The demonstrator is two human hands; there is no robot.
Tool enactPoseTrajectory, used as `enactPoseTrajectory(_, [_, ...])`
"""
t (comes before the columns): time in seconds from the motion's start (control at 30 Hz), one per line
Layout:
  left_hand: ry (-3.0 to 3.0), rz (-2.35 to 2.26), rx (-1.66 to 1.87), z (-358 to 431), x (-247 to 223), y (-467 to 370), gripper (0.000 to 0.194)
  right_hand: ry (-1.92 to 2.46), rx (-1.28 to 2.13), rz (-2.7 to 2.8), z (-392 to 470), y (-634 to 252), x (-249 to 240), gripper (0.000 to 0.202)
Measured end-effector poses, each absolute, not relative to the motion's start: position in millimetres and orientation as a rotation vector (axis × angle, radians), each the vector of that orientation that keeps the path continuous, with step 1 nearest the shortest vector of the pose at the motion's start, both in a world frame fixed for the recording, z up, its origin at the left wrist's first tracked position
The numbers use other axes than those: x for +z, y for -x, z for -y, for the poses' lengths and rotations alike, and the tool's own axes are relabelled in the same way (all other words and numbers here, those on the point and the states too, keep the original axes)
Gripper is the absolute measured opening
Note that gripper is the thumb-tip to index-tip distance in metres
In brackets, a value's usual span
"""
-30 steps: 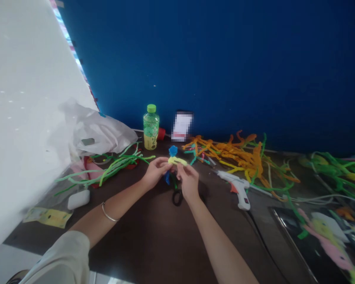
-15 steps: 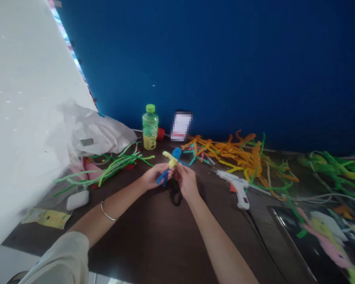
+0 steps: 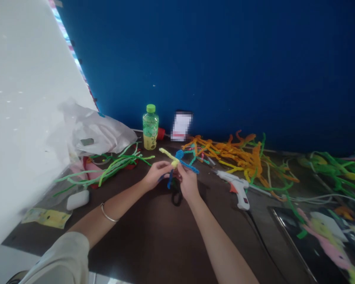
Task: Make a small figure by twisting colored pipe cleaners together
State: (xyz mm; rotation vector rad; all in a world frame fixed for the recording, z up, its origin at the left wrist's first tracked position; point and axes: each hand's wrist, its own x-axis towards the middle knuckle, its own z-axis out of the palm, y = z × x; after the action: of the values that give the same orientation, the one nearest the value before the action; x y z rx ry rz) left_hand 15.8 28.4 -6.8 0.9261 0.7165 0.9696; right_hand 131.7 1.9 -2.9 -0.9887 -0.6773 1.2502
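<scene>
Between my two hands, above the dark table, is a small pipe-cleaner figure [image 3: 175, 162] with a yellow middle, a blue knob on top and blue limbs. One yellow limb sticks out to the upper left and a blue one to the right. My left hand [image 3: 156, 175] pinches it from the left, fingers closed at its middle. From the right, my right hand [image 3: 188, 179] grips it with thumb and fingers. Parts of the figure are hidden behind the fingers. Just below the hands lies a dark looped object [image 3: 176, 198], perhaps scissors handles.
A green-capped bottle [image 3: 150, 128] and a phone [image 3: 181, 125] stand at the back. Green pipe cleaners [image 3: 112, 170] and a plastic bag [image 3: 106, 130] lie left. Orange pipe cleaners [image 3: 239, 154], a white glue gun [image 3: 238, 187] with its cord, and a black tray [image 3: 286, 221] are right.
The figure has turned slightly in my fingers. Its yellow limb now reaches farther out to the upper left, and a blue limb shows more fully on the right.
</scene>
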Motion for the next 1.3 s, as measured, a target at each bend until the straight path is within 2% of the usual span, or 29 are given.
enactPoseTrajectory(0.13, [-1.137,-0.779,1.067,-28.4,-8.6,-16.0,0.03,1.053,1.103,0.769,-2.2,-131.0,-4.7,0.022])
enactPoseTrajectory(0.3, [-1.129,-0.803,1.061,-30.4,-10.7,-14.2,0.028,1.029,1.037,0.767,-2.1,-132.7,-7.5,0.02])
enactPoseTrajectory(0.6, [-0.978,-0.677,1.0,-29.0,-6.1,-15.1,0.029,0.908,1.201,0.705,-2.3,-132.7,-8.2,0.014])
enactPoseTrajectory(0.9, [-0.914,-0.523,0.805,-28.5,0.2,-11.0,0.026,0.728,1.491,0.754,3.8,-137.4,2.4,0.021])
enactPoseTrajectory(1.3, [-0.833,-0.383,0.603,-31.3,-1.6,-5.7,0.029,0.769,1.683,0.782,4.5,-140.8,1.9,0.024])
